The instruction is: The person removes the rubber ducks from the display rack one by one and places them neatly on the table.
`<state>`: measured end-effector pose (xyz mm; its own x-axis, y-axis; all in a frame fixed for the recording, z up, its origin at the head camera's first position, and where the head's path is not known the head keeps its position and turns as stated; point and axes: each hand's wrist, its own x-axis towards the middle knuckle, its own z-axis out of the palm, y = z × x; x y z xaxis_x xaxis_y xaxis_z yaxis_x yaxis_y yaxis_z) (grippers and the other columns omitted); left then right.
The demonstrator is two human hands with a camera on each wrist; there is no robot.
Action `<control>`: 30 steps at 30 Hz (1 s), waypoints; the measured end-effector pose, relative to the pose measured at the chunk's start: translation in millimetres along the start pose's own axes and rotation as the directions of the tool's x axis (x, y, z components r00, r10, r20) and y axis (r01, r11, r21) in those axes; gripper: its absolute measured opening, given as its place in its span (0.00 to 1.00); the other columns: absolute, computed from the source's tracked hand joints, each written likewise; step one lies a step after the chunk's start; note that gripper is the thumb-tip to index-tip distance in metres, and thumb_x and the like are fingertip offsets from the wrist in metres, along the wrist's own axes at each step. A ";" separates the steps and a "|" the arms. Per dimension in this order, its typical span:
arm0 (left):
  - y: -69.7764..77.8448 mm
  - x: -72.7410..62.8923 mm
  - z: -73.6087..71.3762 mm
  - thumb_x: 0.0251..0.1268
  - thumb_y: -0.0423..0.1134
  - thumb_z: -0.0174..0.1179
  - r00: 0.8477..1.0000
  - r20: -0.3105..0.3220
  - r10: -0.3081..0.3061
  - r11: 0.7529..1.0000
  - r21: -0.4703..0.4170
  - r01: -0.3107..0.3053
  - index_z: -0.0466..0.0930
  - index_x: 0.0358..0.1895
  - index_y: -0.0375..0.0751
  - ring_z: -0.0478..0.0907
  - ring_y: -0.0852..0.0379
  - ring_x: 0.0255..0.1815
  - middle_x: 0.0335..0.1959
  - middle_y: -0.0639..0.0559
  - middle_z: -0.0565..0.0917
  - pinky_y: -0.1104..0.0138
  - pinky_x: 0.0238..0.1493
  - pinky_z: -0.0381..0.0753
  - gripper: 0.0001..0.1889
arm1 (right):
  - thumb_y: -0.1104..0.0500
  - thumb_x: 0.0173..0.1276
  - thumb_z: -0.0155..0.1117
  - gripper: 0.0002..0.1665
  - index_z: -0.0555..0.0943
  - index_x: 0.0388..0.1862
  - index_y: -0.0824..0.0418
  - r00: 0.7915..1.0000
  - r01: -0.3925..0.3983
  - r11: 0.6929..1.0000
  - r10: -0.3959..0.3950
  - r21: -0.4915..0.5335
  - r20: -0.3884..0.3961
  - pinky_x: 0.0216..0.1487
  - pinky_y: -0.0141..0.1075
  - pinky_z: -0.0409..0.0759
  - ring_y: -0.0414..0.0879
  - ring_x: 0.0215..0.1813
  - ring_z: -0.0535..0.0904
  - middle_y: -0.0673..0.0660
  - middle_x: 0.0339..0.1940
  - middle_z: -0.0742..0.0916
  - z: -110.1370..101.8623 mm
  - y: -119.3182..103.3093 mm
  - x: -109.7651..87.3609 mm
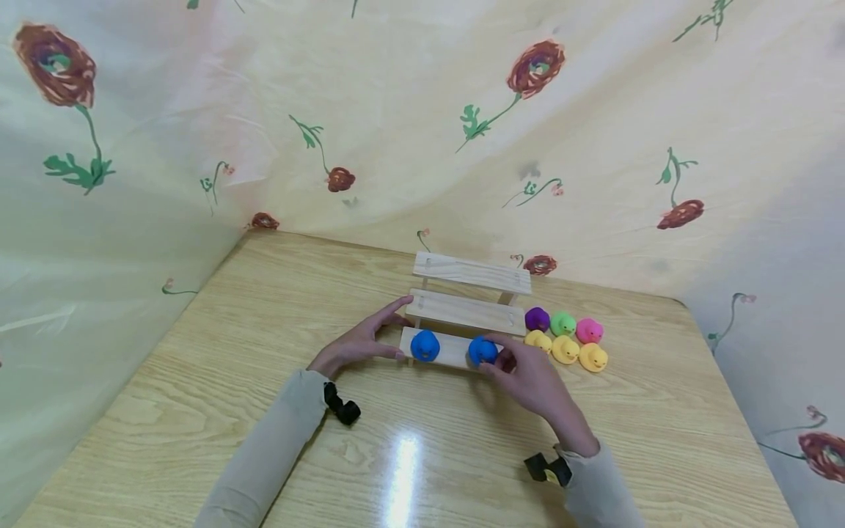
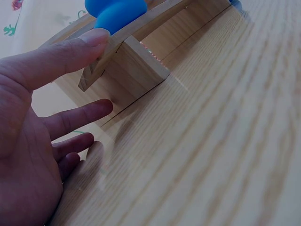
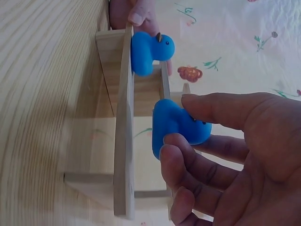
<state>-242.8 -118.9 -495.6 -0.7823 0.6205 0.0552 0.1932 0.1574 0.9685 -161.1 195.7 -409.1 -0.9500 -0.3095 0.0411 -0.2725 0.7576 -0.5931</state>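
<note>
A three-step wooden stand (image 1: 465,312) is on the table, its lowest board nearest me. One blue rubber duck (image 1: 425,346) sits near that board's left end. My right hand (image 1: 533,378) pinches a second blue rubber duck (image 3: 176,125) between thumb and fingers, close over the board's right part. At the stand's left side, my left hand (image 1: 359,343) has its fingers spread. Its thumb (image 2: 94,37) rests at the lowest board's end, while the index finger reaches toward the middle board in the head view.
Right of the stand, a purple duck (image 1: 538,319), a green duck (image 1: 563,323) and a pink duck (image 1: 590,330) form a row. Three yellow ducks (image 1: 565,350) line up in front of them. Flowered cloth (image 1: 396,110) hangs behind the wooden table (image 1: 297,293).
</note>
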 end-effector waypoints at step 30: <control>1.5 0.8 -0.9 0.58 0.35 0.72 0.999 -0.007 -0.052 0.999 -0.013 0.052 0.48 0.79 0.75 0.63 0.44 0.76 0.69 0.44 0.75 0.40 0.80 0.46 0.53 | 0.63 0.64 0.72 0.26 0.80 0.61 0.65 0.995 -0.019 0.997 0.011 -0.076 -0.098 0.30 0.27 0.75 0.37 0.30 0.76 0.52 0.27 0.84 -36.5 40.3 -24.6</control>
<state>-243.7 -118.9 -493.9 -0.7951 0.6065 0.0065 0.1445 0.1790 0.9732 -154.3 254.9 -404.7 -0.9634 -0.2431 0.1130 -0.2653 0.8049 -0.5308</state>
